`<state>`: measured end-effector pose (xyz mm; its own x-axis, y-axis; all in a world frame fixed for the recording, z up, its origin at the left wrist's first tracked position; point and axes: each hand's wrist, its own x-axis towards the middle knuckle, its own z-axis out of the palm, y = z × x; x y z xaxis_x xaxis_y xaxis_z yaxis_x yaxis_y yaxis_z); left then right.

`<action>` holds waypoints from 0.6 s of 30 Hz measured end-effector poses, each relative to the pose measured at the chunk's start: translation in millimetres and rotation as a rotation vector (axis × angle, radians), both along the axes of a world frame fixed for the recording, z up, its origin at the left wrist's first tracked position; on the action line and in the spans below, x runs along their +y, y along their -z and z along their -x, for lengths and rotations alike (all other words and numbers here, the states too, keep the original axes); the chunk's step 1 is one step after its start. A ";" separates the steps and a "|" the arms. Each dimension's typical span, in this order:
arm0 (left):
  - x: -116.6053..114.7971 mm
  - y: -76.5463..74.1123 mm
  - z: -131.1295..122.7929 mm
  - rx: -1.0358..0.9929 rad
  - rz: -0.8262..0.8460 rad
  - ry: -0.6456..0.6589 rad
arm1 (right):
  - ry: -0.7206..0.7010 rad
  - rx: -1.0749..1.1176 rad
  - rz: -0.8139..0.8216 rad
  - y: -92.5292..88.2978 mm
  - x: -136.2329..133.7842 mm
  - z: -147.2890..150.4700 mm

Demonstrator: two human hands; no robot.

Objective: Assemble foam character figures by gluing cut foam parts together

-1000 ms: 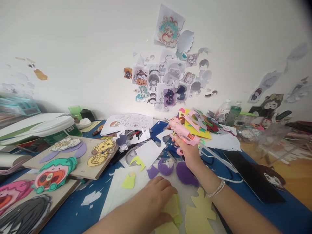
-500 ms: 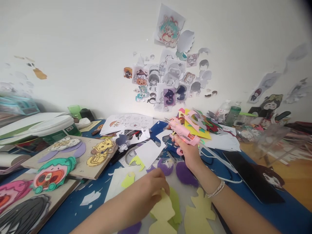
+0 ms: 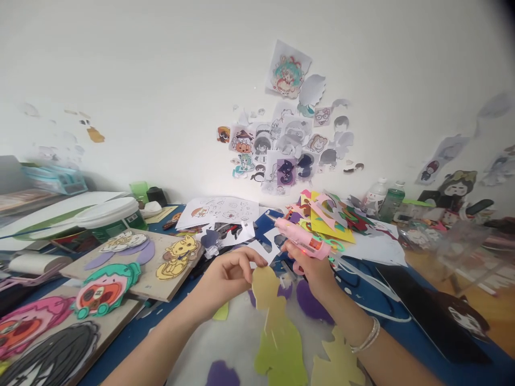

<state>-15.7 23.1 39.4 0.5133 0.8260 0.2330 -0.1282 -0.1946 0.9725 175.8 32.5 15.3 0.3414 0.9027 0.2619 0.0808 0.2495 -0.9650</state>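
Between the thumb and fingers of my left hand (image 3: 230, 274) is the top edge of a pale yellow felt cutout (image 3: 265, 289), lifted and tilted up. A lime green felt piece (image 3: 284, 351) lies just below it; whether the two touch is hard to tell. Thin pale strands show across the overlap. My right hand (image 3: 317, 276) grips a pink hot glue gun (image 3: 301, 238), its nozzle pointing up and left, away from the felt. Near my right wrist rests another pale yellow felt piece (image 3: 338, 359). Purple felt pieces (image 3: 314, 303) lie around the work sheet (image 3: 197, 348).
Boards (image 3: 161, 289) with finished felt characters stand at left, beside a white-lidded tub (image 3: 107, 212). Paper and felt scraps (image 3: 322, 214) are heaped at the back. A white cord (image 3: 386, 316) and black panel (image 3: 432, 316) lie right, with bottles (image 3: 392, 201) behind.
My left hand has moved up and left, raising the pale yellow cutout off the sheet and uncovering the lime green piece. The glue gun stays in my right hand. The view has tilted upward.
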 end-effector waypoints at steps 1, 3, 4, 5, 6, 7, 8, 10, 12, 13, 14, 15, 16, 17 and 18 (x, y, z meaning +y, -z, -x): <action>0.7 1.2 -1.6 -0.042 0.024 -0.055 | -0.029 -0.024 0.002 -0.3 -1.0 0.6; 2.3 4.5 -4.8 -0.112 0.046 -0.161 | -0.111 -0.083 0.006 -0.2 -2.3 1.9; 3.2 6.5 -6.2 -0.140 0.046 -0.206 | -0.146 -0.107 -0.005 0.3 -2.4 2.9; 4.1 8.4 -7.4 -0.158 0.043 -0.239 | -0.169 -0.129 -0.016 1.2 -2.4 4.1; 4.9 10.2 -8.3 -0.163 0.041 -0.256 | -0.182 -0.151 -0.026 2.4 -2.2 5.5; 5.5 11.7 -9.0 -0.157 0.039 -0.259 | -0.188 -0.168 -0.037 3.8 -1.9 7.0; 5.9 12.7 -9.5 -0.147 0.038 -0.257 | -0.195 -0.182 -0.051 5.2 -1.7 8.4; 6.0 13.5 -10.0 -0.125 0.038 -0.246 | -0.203 -0.201 -0.086 7.1 -1.2 10.5; 5.6 13.0 -10.3 -0.127 0.032 -0.250 | -0.202 -0.219 -0.101 7.5 -0.7 11.7; 5.4 12.8 -10.4 -0.133 0.027 -0.259 | -0.184 -0.227 -0.095 7.1 -0.4 11.9; 5.4 12.6 -10.5 -0.138 0.023 -0.267 | -0.154 -0.231 -0.087 6.6 -0.1 12.2; 5.5 12.6 -10.6 -0.142 0.019 -0.273 | -0.128 -0.229 -0.082 6.2 0.3 12.4; 5.8 12.8 -10.6 -0.148 0.017 -0.277 | -0.111 -0.221 -0.078 6.1 0.8 12.6; 6.2 13.2 -10.6 -0.151 0.017 -0.277 | -0.098 -0.210 -0.078 6.4 1.5 12.9; 6.7 13.7 -10.5 -0.155 0.019 -0.276 | -0.088 -0.200 -0.077 7.3 2.4 13.1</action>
<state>-5.2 29.8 25.7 0.2288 0.9340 0.2744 -0.2203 -0.2249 0.9492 162.7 34.9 8.1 0.1965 0.9014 0.3858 0.2436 0.3362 -0.9097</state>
